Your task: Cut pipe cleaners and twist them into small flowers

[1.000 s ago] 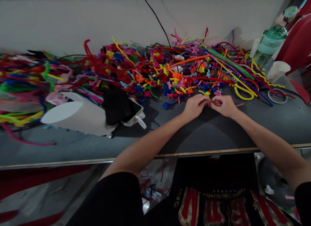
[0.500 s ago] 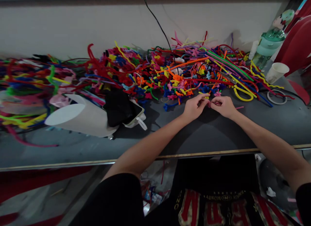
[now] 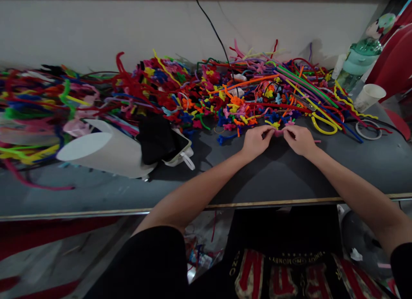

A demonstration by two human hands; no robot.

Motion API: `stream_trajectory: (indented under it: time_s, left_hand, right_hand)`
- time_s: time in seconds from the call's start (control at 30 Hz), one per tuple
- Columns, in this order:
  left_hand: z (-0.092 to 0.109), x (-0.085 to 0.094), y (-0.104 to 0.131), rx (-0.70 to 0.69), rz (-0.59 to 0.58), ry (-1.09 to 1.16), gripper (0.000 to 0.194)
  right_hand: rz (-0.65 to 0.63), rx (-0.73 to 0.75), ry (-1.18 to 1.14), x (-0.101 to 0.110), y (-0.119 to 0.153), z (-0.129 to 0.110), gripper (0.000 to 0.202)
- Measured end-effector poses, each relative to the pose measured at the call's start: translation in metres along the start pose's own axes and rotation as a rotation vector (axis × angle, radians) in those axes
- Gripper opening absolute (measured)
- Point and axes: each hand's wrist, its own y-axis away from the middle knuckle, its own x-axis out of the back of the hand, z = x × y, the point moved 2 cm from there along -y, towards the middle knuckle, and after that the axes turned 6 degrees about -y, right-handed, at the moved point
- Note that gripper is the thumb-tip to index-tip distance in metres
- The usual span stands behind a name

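Observation:
Between my two hands, over the front of the dark table [image 3: 251,183], is a short pink pipe cleaner piece [image 3: 278,132]. My left hand [image 3: 258,141] pinches its left end between thumb and fingers. The right end is pinched by my right hand [image 3: 299,139]. A thin pink stem [image 3: 317,141] sticks out just right of my right hand. Right behind my fingers lie small twisted pipe cleaner flowers, among them a yellow one and a pink one, at the edge of a big colourful heap [image 3: 236,101].
White curved holder [image 3: 103,149], black item [image 3: 157,140] and a white-edged case lie left. At right are scissors with yellow handles [image 3: 325,129], a grey ring [image 3: 368,129], a paper cup [image 3: 370,97] and a green bottle [image 3: 358,63]. A black cable hangs behind.
My fingertips have moved slightly apart, and more of the pink piece shows between them. The view has shifted a little.

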Motion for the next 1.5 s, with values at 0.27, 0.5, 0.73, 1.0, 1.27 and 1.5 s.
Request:
stream_trajectory:
  time_s: [0.27,0.5,0.73,1.0,1.27,1.5]
  left_hand:
    - [0.003,0.003,-0.004,0.051,-0.141,0.184,0.014]
    - [0.005,0.003,-0.002,0.058,-0.16,0.317,0.018]
    - [0.005,0.002,-0.002,-0.032,-0.17,0.347,0.014]
    - [0.004,-0.001,0.0,-0.031,-0.124,0.288,0.01]
    - [-0.002,-0.004,-0.002,0.078,-0.06,0.415,0.015]
    - [-0.005,-0.007,-0.005,0.111,-0.109,0.437,0.016]
  right_hand:
    - [0.075,0.025,-0.027,0.008,-0.003,0.006,0.023]
    - [0.209,-0.074,-0.169,0.01,-0.006,0.018,0.015]
    - [0.209,-0.092,-0.373,0.004,-0.005,0.011,0.019]
    - [0.086,0.006,-0.43,0.0,0.0,-0.004,0.022]
    - [0.047,0.106,-0.255,0.001,0.003,-0.007,0.024]
    - [0.059,-0.063,-0.484,-0.005,0.002,0.002,0.029]
